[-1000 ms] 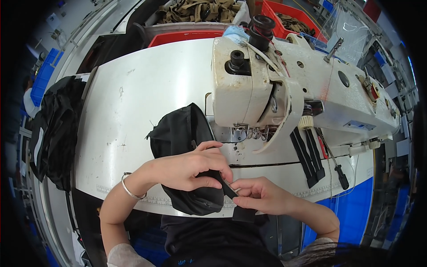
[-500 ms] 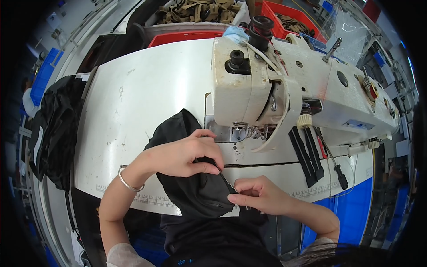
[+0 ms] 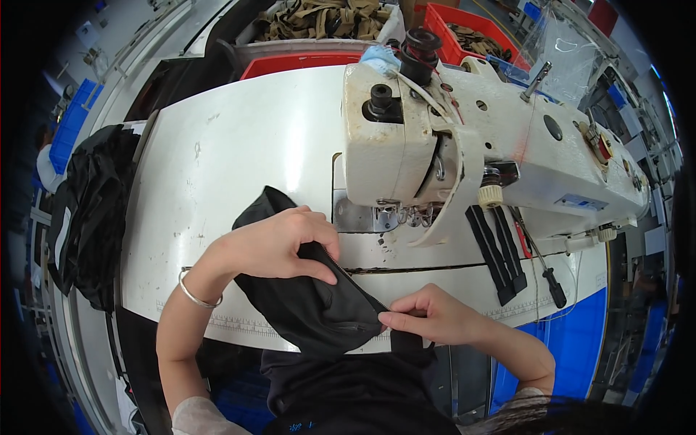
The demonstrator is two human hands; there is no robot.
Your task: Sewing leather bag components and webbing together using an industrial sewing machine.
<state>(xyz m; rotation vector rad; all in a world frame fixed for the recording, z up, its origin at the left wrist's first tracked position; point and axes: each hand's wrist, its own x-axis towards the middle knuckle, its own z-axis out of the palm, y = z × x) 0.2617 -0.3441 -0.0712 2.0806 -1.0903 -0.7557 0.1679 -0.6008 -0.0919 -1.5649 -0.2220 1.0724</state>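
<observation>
A black fabric piece with a zipper (image 3: 312, 308) lies over the front edge of the white sewing table, nearest to me. My left hand (image 3: 286, 243) is closed over its upper part, fingers curled behind the zipper edge and thumb in front. At the lower right end of that edge, my right hand (image 3: 428, 315) pinches the fabric between thumb and fingers. The zipper edge runs slanting between both hands. Just beyond them stands the white sewing machine (image 3: 413, 138), its needle plate (image 3: 355, 210) bare of cloth. The fabric behind my left fingers is hidden.
Black straps (image 3: 496, 254) lie right of the machine head, with a screwdriver (image 3: 554, 286) beside them. Black cloth (image 3: 90, 217) hangs at the table's left edge. Behind stand a white bin of tan webbing (image 3: 326, 22) and a red bin (image 3: 464, 36).
My left hand has moved left and slightly down along the fabric, drawing the zipper edge longer between the hands. The fabric's top corner has shifted left; my right hand has barely moved.
</observation>
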